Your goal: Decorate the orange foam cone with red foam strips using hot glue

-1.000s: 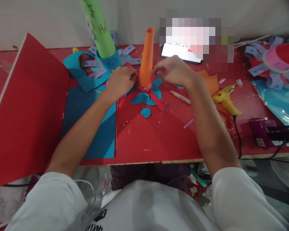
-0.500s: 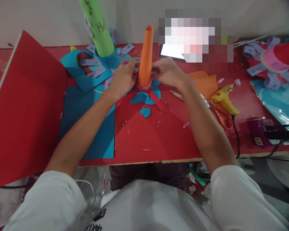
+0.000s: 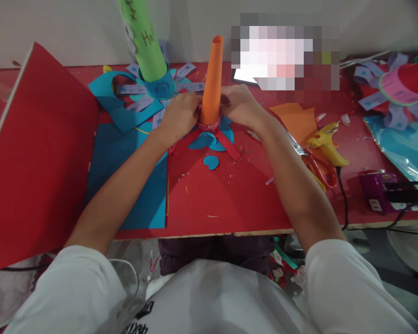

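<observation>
A tall orange paper cone (image 3: 212,83) stands upright on the red table, its lower end inside a red paper band (image 3: 209,125) with writing. Red strips (image 3: 229,144) and blue paper petals (image 3: 226,134) spread out from that band. My left hand (image 3: 183,113) is closed against the cone's lower left side, fingers curled in. On the opposite side my right hand (image 3: 240,104) is closed too, its fingertips partly hidden behind the cone. In front lies a loose blue paper heart (image 3: 211,162).
Left are blue sheets (image 3: 128,185), a raised red board (image 3: 45,162) and a green paper tube (image 3: 148,51) in a blue band. Right are orange paper (image 3: 296,120), red-handled scissors (image 3: 320,169), a yellow glue gun (image 3: 323,141), a purple power box (image 3: 378,190) and a pink-banded paper piece (image 3: 393,86).
My left hand's fingers have curled lower and further in beside the cone. My right hand has shifted only slightly. The cone stays upright in the same place, and the view has drifted a little.
</observation>
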Tool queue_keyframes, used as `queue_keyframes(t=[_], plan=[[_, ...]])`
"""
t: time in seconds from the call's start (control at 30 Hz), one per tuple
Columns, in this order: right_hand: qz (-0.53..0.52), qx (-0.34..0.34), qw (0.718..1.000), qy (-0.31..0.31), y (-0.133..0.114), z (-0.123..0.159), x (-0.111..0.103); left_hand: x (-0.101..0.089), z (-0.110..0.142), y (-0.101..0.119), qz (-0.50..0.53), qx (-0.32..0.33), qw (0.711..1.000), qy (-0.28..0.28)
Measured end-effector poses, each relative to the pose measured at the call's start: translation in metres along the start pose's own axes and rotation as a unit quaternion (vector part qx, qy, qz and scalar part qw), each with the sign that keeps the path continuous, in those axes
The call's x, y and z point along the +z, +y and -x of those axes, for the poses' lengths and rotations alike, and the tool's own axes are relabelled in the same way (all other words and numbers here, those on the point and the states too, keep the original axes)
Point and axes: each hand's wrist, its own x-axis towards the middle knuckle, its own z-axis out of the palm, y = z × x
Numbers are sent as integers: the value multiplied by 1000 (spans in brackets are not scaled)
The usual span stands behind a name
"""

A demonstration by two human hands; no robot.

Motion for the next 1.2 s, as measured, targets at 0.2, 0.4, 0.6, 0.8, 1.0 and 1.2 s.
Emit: queue_keyframes(t=[0.2,0.4,0.6,0.8,1.0,1.2], plan=[[47,2,997,59,-12,5,0,0,-1,1,23,6,1000,7],[71,-7,996,57,-7,2,-1,-2,0,1,28,-1,1000,-5],[88,-3,993,76,2,0,-3,-17,4,8,69,-12,997,14],[79,5,994,70,3,-1,-2,-13,4,4,56,4,998,23],[40,24,997,53,6,-4,1,-4,2,-1,24,5,1000,7],[38,5,998,46,-5,0,-3,-1,-1,-4,11,6,1000,-16]])
